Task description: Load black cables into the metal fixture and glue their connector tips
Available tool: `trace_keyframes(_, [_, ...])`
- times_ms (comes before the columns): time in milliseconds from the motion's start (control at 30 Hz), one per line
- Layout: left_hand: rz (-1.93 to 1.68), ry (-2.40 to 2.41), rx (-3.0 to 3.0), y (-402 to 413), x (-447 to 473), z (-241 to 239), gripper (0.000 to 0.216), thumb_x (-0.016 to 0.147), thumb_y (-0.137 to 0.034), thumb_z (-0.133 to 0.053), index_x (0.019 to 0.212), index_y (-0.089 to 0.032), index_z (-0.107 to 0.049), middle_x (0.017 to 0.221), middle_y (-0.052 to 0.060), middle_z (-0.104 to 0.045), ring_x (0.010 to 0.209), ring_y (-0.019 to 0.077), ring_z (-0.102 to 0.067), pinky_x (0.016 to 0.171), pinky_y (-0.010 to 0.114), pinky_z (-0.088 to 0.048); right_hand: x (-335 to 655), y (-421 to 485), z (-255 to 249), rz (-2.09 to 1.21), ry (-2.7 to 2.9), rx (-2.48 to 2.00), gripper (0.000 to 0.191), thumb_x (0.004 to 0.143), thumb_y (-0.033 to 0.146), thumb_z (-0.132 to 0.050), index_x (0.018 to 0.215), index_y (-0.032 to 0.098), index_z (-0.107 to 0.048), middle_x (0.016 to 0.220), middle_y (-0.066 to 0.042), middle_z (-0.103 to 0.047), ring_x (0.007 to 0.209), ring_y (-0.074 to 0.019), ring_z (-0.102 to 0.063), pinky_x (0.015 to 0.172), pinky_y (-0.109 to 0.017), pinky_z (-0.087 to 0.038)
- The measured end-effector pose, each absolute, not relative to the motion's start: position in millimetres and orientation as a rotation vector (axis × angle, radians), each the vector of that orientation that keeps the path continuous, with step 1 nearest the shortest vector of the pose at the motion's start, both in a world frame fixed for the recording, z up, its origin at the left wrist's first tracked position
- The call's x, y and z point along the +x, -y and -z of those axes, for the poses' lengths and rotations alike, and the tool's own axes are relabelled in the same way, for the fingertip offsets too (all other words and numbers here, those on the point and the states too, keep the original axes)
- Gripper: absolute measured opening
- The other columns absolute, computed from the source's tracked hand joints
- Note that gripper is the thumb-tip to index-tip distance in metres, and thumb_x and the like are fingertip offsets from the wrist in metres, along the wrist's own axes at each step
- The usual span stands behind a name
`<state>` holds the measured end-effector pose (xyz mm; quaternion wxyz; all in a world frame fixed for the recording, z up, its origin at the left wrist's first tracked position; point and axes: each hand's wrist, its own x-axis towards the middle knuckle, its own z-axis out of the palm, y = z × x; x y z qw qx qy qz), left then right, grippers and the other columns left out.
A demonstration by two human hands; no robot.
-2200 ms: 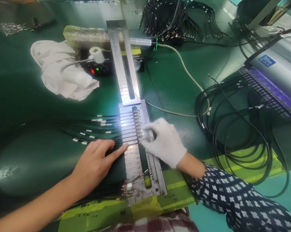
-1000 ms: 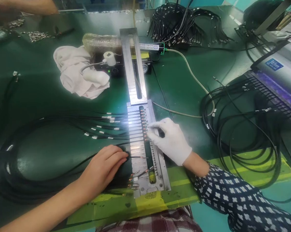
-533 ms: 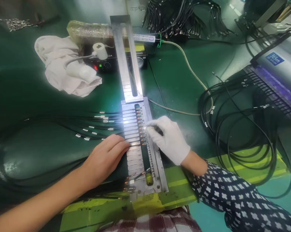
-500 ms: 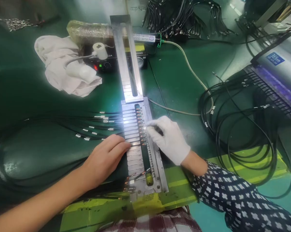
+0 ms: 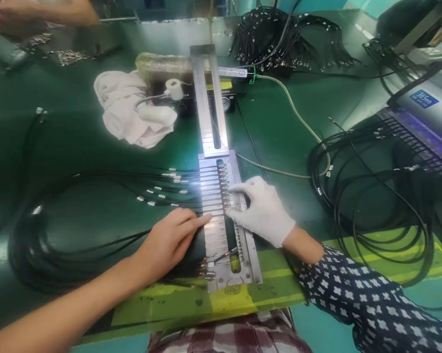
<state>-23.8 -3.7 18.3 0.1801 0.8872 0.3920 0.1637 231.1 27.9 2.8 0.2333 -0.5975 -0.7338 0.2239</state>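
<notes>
A slotted metal fixture [image 5: 215, 228] lies in front of me, its hinged slotted metal cover [image 5: 198, 98] swung up and away at the far end. Several thin black cables [image 5: 158, 172] run in from the left through its slots, their stripped ends [image 5: 224, 182] lined up along the right side. My bare left hand [image 5: 175, 235] rests at the fixture's left edge, index finger stretched onto a slot, the others loosely bent. My right hand [image 5: 263, 211], in a white glove, is over the wire ends with thumb and index finger apart; nothing shows between them.
Coiled cables [image 5: 371, 206] lie at right beside a silver UV lamp unit [image 5: 427, 113]. A white cloth [image 5: 127, 113], a black control box [image 5: 228, 100] and a syringe [image 5: 233, 73] are behind the fixture. At the upper left is another person's arm [image 5: 66, 11].
The view has tilted up, showing another person's arm at the top left. My right thumb and index finger have spread apart. My left index finger has straightened on the fixture.
</notes>
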Motion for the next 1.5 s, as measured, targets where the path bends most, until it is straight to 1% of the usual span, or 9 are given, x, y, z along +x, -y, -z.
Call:
trace_keyframes(100, [-0.394, -1.126, 2.168, 6.3, -37.6, -38.7, 0.030, 0.102, -0.024, -0.047, 0.129, -0.026, -0.059, 0.099, 0.002, -0.071, 0.087, 0.0122, -0.067, 0.077, 0.021, -0.055, 233.7, -20.2, -1.5, -0.622, 1.985, -1.623, 0.045, 0.073, 0.037, -0.079, 0.116, 0.023, -0.075, 0.103, -0.009, -0.065, 0.093, -0.0276, -0.068, 0.089, -0.046, -0.056])
trace_keyframes(267, [-0.039, -1.148, 2.062, 33.3, -78.6, -65.7, 0.014, 0.095, -0.037, -0.061, 0.099, -0.025, -0.067, 0.097, 0.002, -0.071, 0.085, 0.0153, -0.068, 0.072, 0.021, -0.055, 240.5, -7.2, 4.6, -0.576, 1.956, -1.482, 0.037, 0.079, 0.031, -0.075, 0.114, 0.020, -0.074, 0.109, -0.011, -0.069, 0.100, -0.0269, -0.069, 0.093, -0.044, -0.056])
trace_keyframes(367, [0.092, -1.241, 2.166, 48.1, -100.9, -69.7, 0.011, 0.089, -0.030, -0.065, 0.099, -0.025, -0.065, 0.094, 0.002, -0.071, 0.082, 0.0180, -0.069, 0.069, 0.023, -0.055, 241.4, -6.1, 5.5, -0.572, 1.968, -1.496, 0.033, 0.082, 0.030, -0.073, 0.113, 0.020, -0.074, 0.109, -0.011, -0.070, 0.100, -0.0273, -0.069, 0.091, -0.045, -0.057])
trace_keyframes(500, [0.139, -1.322, 2.226, 54.4, -116.8, -67.6, 0.008, 0.087, -0.020, -0.055, 0.084, -0.025, -0.061, 0.081, 0.000, -0.068, 0.071, 0.0167, -0.066, 0.062, 0.023, -0.049, 241.0, -8.2, 4.1, -0.572, 1.977, -1.503, 0.029, 0.084, 0.030, -0.071, 0.112, 0.020, -0.074, 0.108, -0.011, -0.071, 0.098, -0.0275, -0.070, 0.087, -0.044, -0.059])
trace_keyframes(800, [0.031, -1.189, 2.066, 30.8, -121.9, -84.9, 0.021, 0.095, -0.026, -0.055, 0.075, -0.024, -0.062, 0.072, -0.006, -0.066, 0.063, 0.0098, -0.064, 0.057, 0.013, -0.050, 241.3, -9.0, 6.0, -0.554, 1.963, -1.460, 0.026, 0.086, 0.028, -0.070, 0.110, 0.020, -0.074, 0.106, -0.010, -0.071, 0.100, -0.0276, -0.070, 0.089, -0.044, -0.058])
trace_keyframes(1033, [-0.263, -1.316, 2.344, 23.2, -101.2, -48.5, 0.018, 0.093, -0.044, -0.063, 0.099, -0.027, -0.066, 0.095, 0.001, -0.069, 0.086, 0.0176, -0.066, 0.073, 0.024, -0.055, 239.1, -9.8, 1.4, -0.589, 1.932, -1.479, 0.025, 0.085, 0.024, -0.072, 0.109, 0.021, -0.074, 0.105, -0.009, -0.070, 0.098, -0.0244, -0.069, 0.091, -0.040, -0.057])
trace_keyframes(1200, [-0.375, -1.254, 2.435, 28.1, -55.1, -21.5, 0.018, 0.098, -0.032, -0.057, 0.114, -0.023, -0.059, 0.104, 0.004, -0.067, 0.097, 0.0190, -0.061, 0.085, 0.030, -0.051, 239.0, -9.9, 2.7, -0.578, 1.930, -1.486, 0.027, 0.084, 0.022, -0.073, 0.110, 0.019, -0.075, 0.106, -0.010, -0.070, 0.099, -0.0251, -0.069, 0.091, -0.042, -0.057])
trace_keyframes(1367, [-0.432, -1.196, 2.448, 29.0, -31.6, -15.9, 0.007, 0.100, -0.020, -0.051, 0.104, -0.021, -0.056, 0.094, 0.001, -0.064, 0.087, 0.0158, -0.059, 0.077, 0.027, -0.049, 240.5, -10.6, 2.4, -0.611, 1.943, -1.483, 0.026, 0.086, 0.024, -0.072, 0.111, 0.019, -0.074, 0.109, -0.011, -0.069, 0.100, -0.0256, -0.068, 0.091, -0.043, -0.058])
trace_keyframes(1500, [-0.503, -1.123, 2.462, 17.0, -23.8, -20.4, 0.012, 0.099, -0.014, -0.051, 0.107, -0.020, -0.058, 0.099, 0.002, -0.063, 0.091, 0.0129, -0.061, 0.081, 0.023, -0.049, 242.6, -11.6, 5.1, -0.599, 1.934, -1.431, 0.025, 0.087, 0.023, -0.070, 0.111, 0.019, -0.072, 0.108, -0.011, -0.070, 0.100, -0.0252, -0.068, 0.090, -0.043, -0.058])
